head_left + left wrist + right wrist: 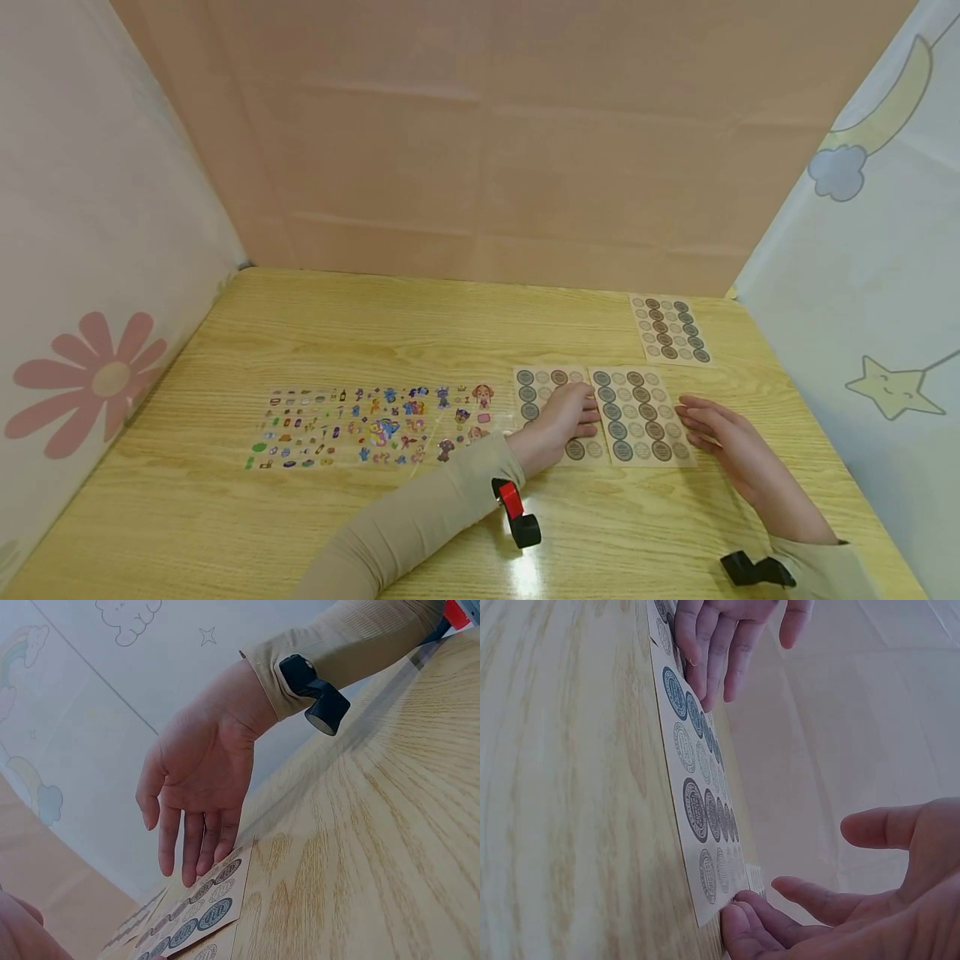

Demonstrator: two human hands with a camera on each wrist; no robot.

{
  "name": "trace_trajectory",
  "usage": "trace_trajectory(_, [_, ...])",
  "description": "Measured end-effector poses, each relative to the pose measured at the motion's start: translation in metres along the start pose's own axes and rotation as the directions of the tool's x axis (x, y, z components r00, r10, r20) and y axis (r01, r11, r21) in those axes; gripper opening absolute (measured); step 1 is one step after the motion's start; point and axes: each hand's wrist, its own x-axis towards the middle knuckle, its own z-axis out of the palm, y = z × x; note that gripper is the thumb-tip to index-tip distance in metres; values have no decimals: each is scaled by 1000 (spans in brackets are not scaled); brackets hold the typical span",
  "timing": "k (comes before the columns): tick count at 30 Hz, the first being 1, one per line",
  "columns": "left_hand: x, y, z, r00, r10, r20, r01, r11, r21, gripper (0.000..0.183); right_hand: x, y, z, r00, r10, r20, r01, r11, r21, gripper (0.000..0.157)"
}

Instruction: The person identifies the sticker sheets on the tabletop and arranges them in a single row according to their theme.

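Observation:
A sheet of round seal-like stickers (pixel 636 412) in grey, brown and pale outline lies flat between my two hands. My left hand (pixel 557 427) is laid over a second, similar sheet (pixel 528 392), partly hiding it, with fingertips at the seam between the two. At the first sheet's right edge, my right hand (pixel 731 450) has its fingertips touching the border, fingers extended and thumb apart. The right wrist view shows the right hand (pixel 877 900) low at the sheet's edge and the left hand's fingers (pixel 718 649) at the opposite side.
A third round-sticker sheet (pixel 671 329) lies farther back on the right. Left of my hands, clear sheets of small colourful cartoon stickers (pixel 386 425) stretch in a row on the wooden table (pixel 420 325). A pink backdrop (pixel 480 150) and printed side panels (pixel 900 275) surround the table.

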Motion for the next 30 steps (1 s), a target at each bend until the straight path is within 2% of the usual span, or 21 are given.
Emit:
trace_trajectory(8, [-1,1,0,1000,3,7,-3,1000,11,42,-2,0,-2,999,-48,12,47,996,70,30])
trace_trajectory(15, [-2,5,2,1000,7,-2,-7,1000,28,37,1,-1,-13,1000,-18,-8,19,994,109,16])
trace_trajectory(20, [4,17,5,1000,18,18,-19,999,37,36,11,-5,-35,1000,-14,15,11,982,188,21])
trace_trajectory(24, [15,31,10,997,29,66,-28,1000,-11,38,25,-7,-55,999,-13,42,2,965,262,27])
trace_trajectory(30, [36,50,19,990,-16,140,33,992,-125,43,45,-10,-77,998,10,57,-34,901,433,37])
